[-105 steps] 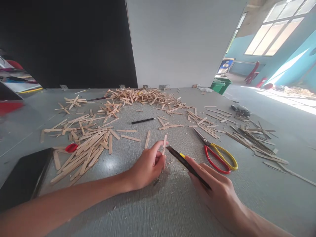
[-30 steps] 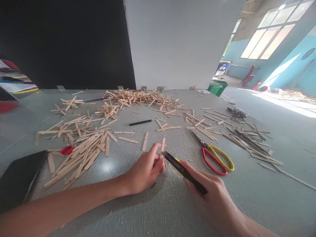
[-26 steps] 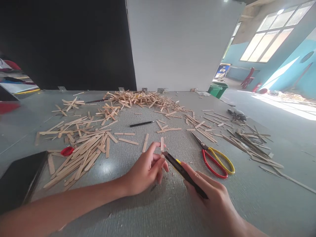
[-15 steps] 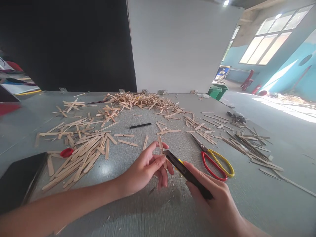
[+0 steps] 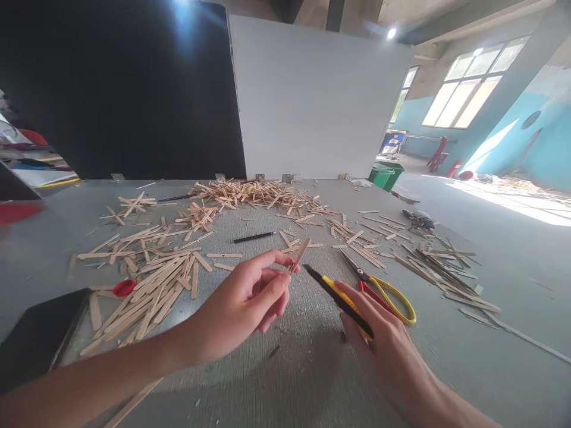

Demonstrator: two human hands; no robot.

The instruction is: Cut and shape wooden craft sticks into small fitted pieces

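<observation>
A small wooden stick [image 5: 302, 252] is pinched between the thumb and fingers of my left hand [image 5: 259, 291], its upper end pointing up and to the right. My right hand [image 5: 379, 333] is wrapped round a black and yellow utility knife [image 5: 341, 299]. The knife's tip points up and left, a short gap away from the stick. Scissors with red and yellow handles [image 5: 392, 297] lie just beyond my right hand. A black pen [image 5: 254, 237] rests on the table behind my left hand.
Loose wooden sticks [image 5: 156, 279] spread over the grey table [image 5: 250, 392] at left, with a heap [image 5: 254, 193] at the back. A red ring-shaped item [image 5: 124, 288] and a dark flat object [image 5: 42, 333] lie left. Thin dark strips [image 5: 441, 273] lie right. Upright panels [image 5: 321, 101] stand behind.
The knife has moved away from the stick, leaving a gap. My left hand has turned, and the stick now leans right. The view has tilted up a little.
</observation>
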